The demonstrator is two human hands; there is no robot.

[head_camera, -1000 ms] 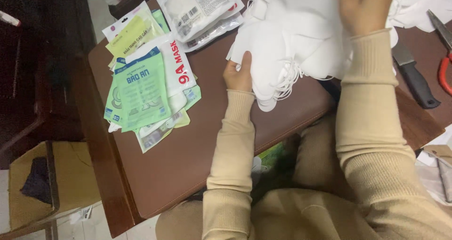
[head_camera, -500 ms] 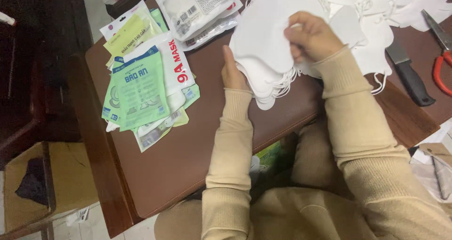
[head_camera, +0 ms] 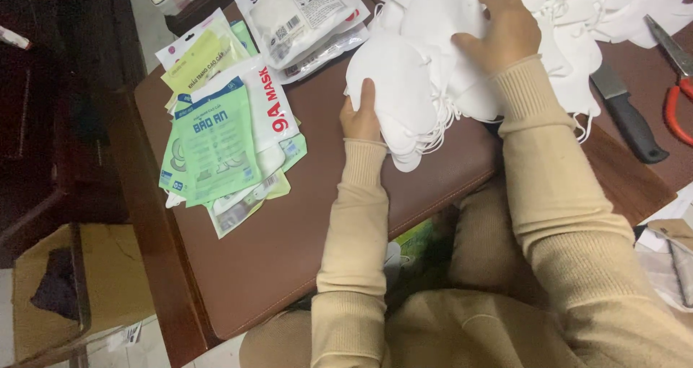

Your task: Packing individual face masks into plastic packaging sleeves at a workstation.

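Observation:
My left hand grips the left side of a stack of white face masks, which stands on edge on the brown table. My right hand rests on top of the stack with its fingers spread over the masks. More loose white masks lie in a heap behind and to the right, their ear loops hanging out. Both arms wear beige knit sleeves.
A pile of green and white flat mask packets lies at the left of the table. Clear sealed packets sit at the back. A black-handled knife and red-handled scissors lie at the right. A cardboard box stands on the floor.
My right hand came down from the far heap onto the top of the stack and added masks to it. My left hand stayed on the stack's side.

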